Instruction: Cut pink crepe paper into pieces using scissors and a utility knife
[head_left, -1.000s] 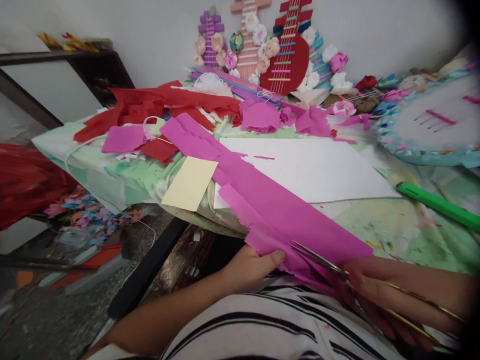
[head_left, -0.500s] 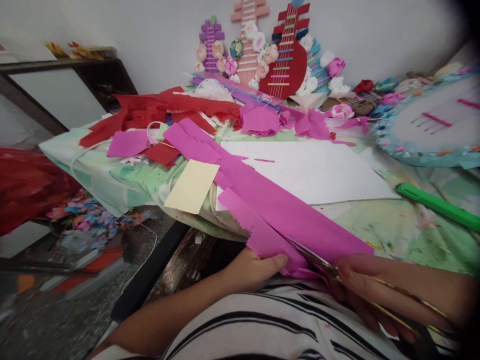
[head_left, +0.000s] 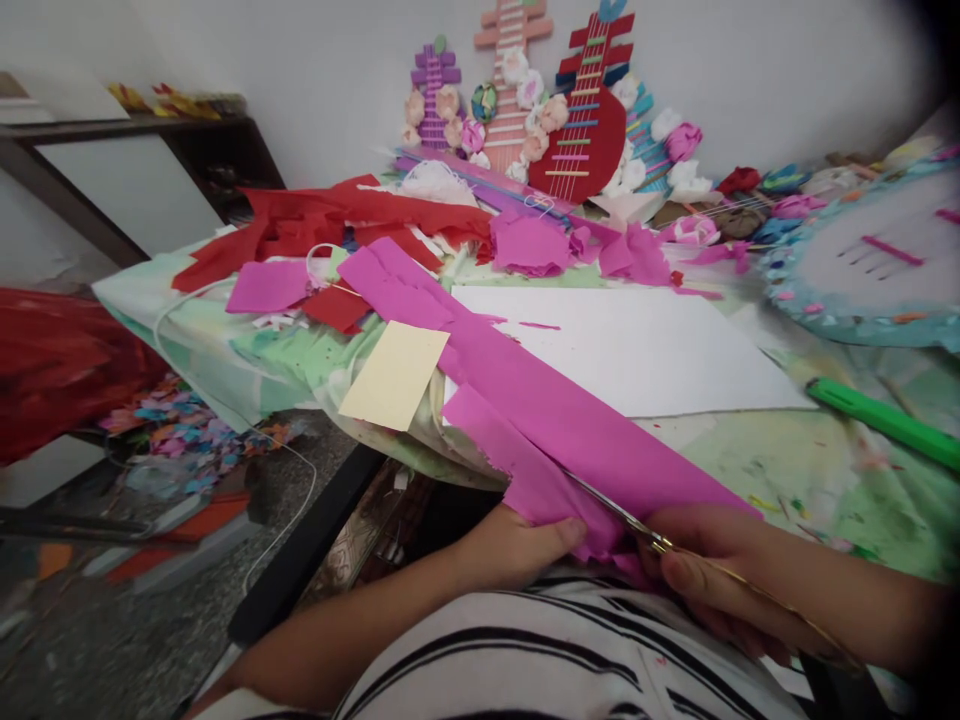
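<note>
A long strip of magenta crepe paper [head_left: 555, 390] slants from the middle of the table down to my lap. My left hand [head_left: 517, 548] pinches its near, partly cut flap, thumb on top. My right hand [head_left: 720, 570] is wrapped round gold-handled scissors [head_left: 661, 543], whose blades lie along the slit between flap and strip. The blades look closed or nearly so. A pale yellow paper rectangle [head_left: 397, 375] rests against the strip's left side. Under the strip lies a white board [head_left: 645, 345].
A green cutter [head_left: 885, 415] lies at the right. Red crepe paper [head_left: 322, 220] is heaped at the back left, with magenta scraps [head_left: 532, 240] beside it. Flower-decorated craft instruments [head_left: 589, 140] lean on the wall. A round blue-edged craft piece [head_left: 870, 245] stands right.
The scissors' handles have come closer together as my right hand closed, with the blades in the slit. The whole view has shifted slightly; my left hand still pinches the flap.
</note>
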